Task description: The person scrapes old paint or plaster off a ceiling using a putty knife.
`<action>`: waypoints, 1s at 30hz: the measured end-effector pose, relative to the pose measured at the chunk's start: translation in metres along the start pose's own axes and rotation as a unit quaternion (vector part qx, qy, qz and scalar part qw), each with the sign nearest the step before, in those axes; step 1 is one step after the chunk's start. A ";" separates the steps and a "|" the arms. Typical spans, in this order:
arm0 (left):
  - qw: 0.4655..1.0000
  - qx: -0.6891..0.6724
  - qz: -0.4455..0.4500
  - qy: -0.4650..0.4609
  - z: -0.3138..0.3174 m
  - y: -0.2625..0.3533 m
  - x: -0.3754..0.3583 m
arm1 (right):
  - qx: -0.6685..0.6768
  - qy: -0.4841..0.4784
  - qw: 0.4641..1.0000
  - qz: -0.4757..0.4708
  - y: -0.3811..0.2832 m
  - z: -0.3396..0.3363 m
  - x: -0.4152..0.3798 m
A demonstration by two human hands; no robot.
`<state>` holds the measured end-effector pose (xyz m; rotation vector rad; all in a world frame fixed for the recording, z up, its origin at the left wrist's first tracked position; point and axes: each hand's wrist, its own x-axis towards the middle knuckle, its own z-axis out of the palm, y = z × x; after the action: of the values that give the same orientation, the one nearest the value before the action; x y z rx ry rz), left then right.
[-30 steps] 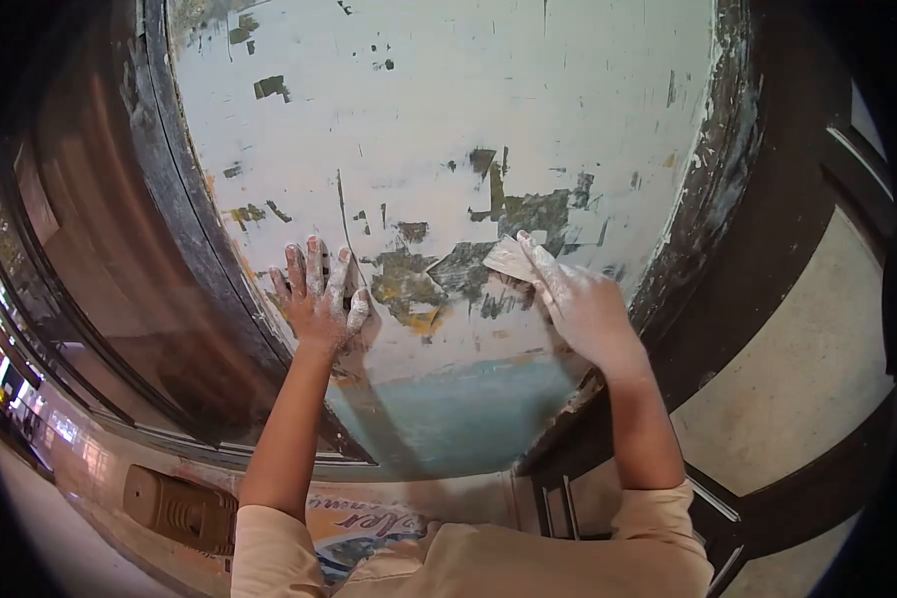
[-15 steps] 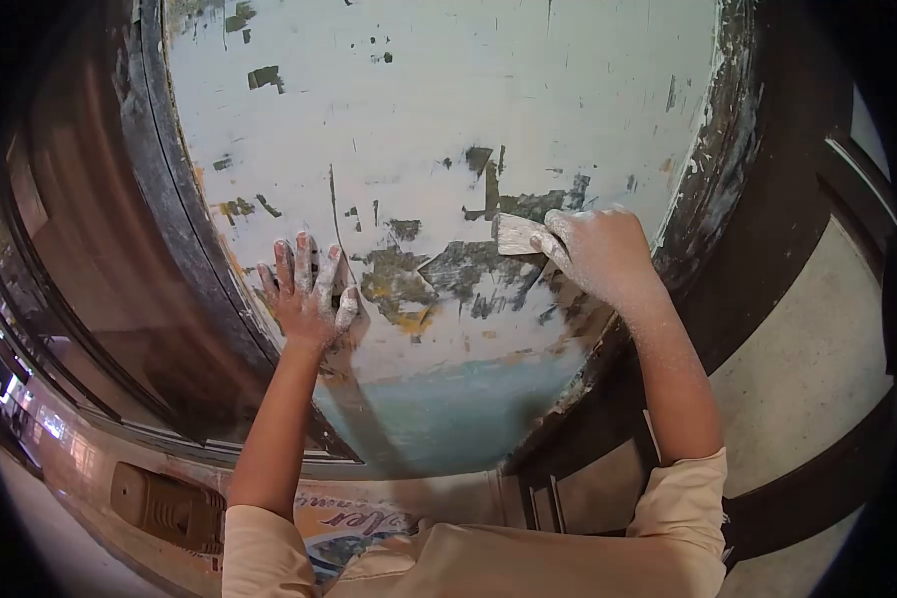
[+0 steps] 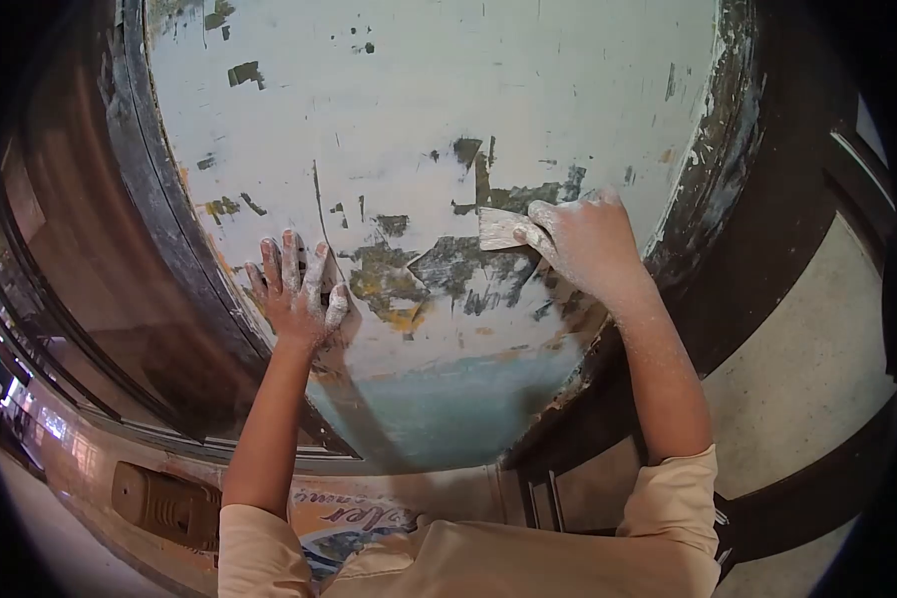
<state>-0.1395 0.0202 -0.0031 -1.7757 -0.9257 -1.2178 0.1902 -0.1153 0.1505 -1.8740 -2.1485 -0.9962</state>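
My right hand, coated in white dust, is closed around a flat scraper. Its wide, white-caked blade points left and lies against the wall panel, beside dark bare patches. Inside my fist the scraper's grip is hidden. To the left, my left hand rests flat on the same panel with dusty fingers spread, holding nothing. The panel is mostly pale white, with flaked dark and yellowish spots and a blue-green band along its bottom.
Dark frames edge the panel on the left and right, the right one with chipped white edges. A brown ridged object sits at lower left. Below the panel, a printed surface with lettering shows in front of my body.
The view has shifted slightly, so the panel and both hands appear a little further left. The scraper stays near the same dark patch, and my left hand remains flat on the panel.
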 end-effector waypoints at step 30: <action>1.000 -0.007 -0.004 -0.004 -0.001 0.000 -0.001 | 0.018 0.033 0.999 0.021 0.000 0.010 -0.008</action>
<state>-0.1398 0.0192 -0.0035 -1.7907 -0.9316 -1.2260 0.1949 -0.1165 0.1383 -1.8351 -2.0685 -0.9889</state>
